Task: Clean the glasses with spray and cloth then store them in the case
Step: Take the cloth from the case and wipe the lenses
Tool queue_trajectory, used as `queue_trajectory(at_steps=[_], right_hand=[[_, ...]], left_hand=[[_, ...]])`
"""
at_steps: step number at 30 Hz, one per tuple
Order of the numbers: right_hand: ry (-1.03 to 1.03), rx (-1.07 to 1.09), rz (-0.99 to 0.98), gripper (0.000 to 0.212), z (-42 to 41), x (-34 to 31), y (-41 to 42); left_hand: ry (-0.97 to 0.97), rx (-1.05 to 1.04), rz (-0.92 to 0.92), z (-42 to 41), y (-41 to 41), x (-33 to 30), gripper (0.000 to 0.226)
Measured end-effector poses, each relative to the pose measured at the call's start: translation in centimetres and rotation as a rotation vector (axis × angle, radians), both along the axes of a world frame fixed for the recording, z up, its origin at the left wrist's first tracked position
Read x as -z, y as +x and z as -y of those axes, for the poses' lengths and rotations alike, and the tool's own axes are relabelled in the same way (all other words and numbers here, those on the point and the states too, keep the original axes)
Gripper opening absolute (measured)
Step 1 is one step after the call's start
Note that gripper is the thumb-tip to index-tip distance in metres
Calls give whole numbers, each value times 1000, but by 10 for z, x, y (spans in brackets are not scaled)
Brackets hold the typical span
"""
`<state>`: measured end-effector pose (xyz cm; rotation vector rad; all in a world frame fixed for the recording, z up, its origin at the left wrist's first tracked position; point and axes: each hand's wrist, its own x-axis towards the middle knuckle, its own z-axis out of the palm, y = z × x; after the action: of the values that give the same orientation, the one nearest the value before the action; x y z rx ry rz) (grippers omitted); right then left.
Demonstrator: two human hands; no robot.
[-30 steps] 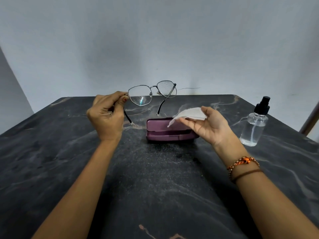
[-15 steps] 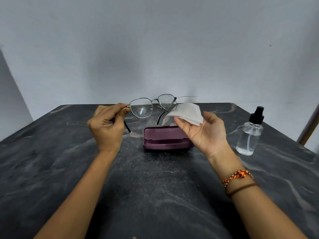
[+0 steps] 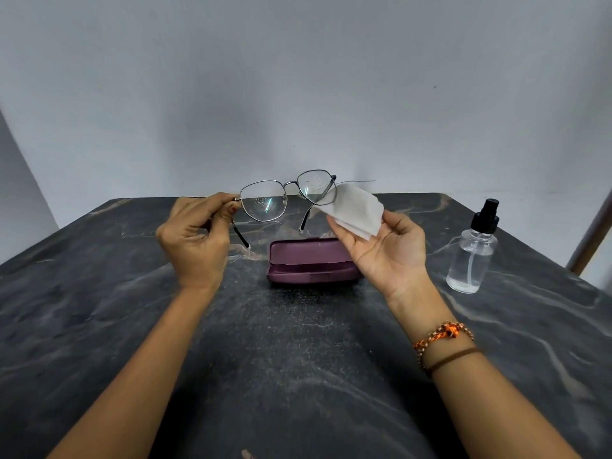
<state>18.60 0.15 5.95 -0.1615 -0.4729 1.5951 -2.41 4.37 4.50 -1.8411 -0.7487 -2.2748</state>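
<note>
My left hand (image 3: 195, 240) pinches the left hinge of thin metal-framed glasses (image 3: 287, 197), held up above the table with both temples unfolded. Droplets speckle both lenses. My right hand (image 3: 384, 251), palm up, holds a folded white cloth (image 3: 356, 210) whose top corner touches the right lens. Below and between the hands a purple glasses case (image 3: 309, 263) lies open on the table. A clear spray bottle (image 3: 472, 256) with a black pump top stands to the right, apart from both hands.
The dark marble-patterned table (image 3: 298, 359) ends at a pale wall behind. A brown slanted bar (image 3: 592, 233) shows at the right edge. Beaded and brown bands (image 3: 443, 342) circle my right wrist.
My right hand has lifted the cloth from over the case up to the right lens. The glasses stay in my left hand, turned a little more face-on.
</note>
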Motion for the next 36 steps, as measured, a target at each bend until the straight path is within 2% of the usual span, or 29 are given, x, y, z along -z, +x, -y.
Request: queue_trajectory(at_steps=[3,10,15,20,24,33,36], right_hand=[[-8,12,43,33,-1,0,0],[-35,90,44,17,-1,0,-4],[-111,126,66,37,-2,3,-5],[-121,147,185,16,-1,2,-11],[-123,180,183,6,1,-1,-14],[-151,179,217,10,3,-2,-18],[-168,243,194,9,3,-2,-20]], left_hand=[[7,-9,-8,1,2,0,28],[17,-18,-41,5,4,0,25],[33,-18,-81,11,8,-3,25],[42,-73,-175,20,14,-6,18],[30,-78,-226,24,18,-7,15],[41,-68,-289,27,20,-5,11],[49,-55,-313,28,20,-5,9]])
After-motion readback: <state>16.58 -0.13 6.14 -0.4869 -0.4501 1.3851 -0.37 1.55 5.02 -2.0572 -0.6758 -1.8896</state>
